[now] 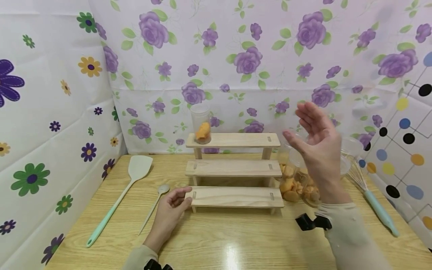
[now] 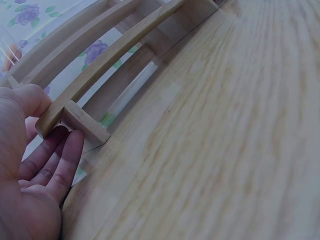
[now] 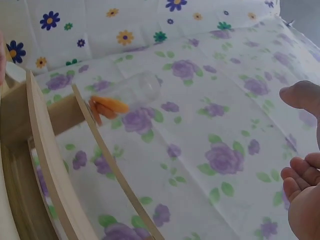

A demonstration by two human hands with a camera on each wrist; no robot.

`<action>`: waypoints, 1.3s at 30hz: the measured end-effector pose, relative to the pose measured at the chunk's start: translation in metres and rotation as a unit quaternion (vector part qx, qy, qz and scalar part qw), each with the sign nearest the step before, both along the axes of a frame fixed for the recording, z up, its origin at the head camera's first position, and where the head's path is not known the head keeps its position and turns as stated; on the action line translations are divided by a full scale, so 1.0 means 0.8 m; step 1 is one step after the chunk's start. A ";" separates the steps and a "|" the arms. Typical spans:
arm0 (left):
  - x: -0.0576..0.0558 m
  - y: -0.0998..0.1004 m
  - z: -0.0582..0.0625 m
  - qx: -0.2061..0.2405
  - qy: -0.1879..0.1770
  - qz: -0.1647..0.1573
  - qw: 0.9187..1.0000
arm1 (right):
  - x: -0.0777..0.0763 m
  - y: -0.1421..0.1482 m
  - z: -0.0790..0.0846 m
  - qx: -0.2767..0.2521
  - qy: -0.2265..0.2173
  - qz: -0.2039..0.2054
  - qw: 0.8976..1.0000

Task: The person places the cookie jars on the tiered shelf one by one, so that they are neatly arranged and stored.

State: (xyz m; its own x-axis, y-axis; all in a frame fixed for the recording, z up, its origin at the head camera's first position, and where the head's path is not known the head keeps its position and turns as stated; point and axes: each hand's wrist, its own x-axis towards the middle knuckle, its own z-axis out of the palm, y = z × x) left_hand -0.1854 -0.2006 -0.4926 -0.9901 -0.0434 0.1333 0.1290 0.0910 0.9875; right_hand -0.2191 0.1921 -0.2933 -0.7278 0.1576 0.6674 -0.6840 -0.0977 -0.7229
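A three-tier wooden shelf rack (image 1: 233, 168) stands mid-table. My left hand (image 1: 173, 213) grips the left end of its lowest board; in the left wrist view, the fingers (image 2: 69, 160) curl beneath the board's end. On the top tier, at the left, a clear jar (image 1: 201, 122) stands upright with a few orange pieces at the bottom. My right hand (image 1: 318, 146) is raised to the right of the rack, fingers and thumb spread, holding nothing. Behind and below it are several clear jars (image 1: 291, 176) with orange-brown snacks, partly hidden by the hand and wrist.
Left of the rack lie a mint-handled spatula (image 1: 114, 206) and a small long-handled spoon (image 1: 155, 204). A whisk (image 1: 376, 206) with a blue-green handle lies at the right side of the wood-grain table (image 1: 216, 240). Floral cloth (image 1: 236, 75) hangs behind the rack.
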 end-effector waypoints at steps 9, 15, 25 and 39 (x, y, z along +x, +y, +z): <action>0.000 -0.001 -0.001 -0.002 0.002 0.001 1.000 | 0.013 0.072 -0.010 -0.029 -0.014 -0.049 0.998; -0.001 -0.001 0.000 -0.003 0.002 0.001 1.000 | 0.025 0.119 -0.043 -0.033 -0.028 -0.098 0.994; 0.000 -0.001 0.000 -0.001 0.006 -0.002 1.000 | 0.040 0.149 -0.095 -0.047 -0.072 -0.104 0.991; -0.001 -0.003 -0.004 0.000 0.008 -0.005 1.000 | 0.049 0.170 -0.174 -0.066 -0.120 -0.084 0.987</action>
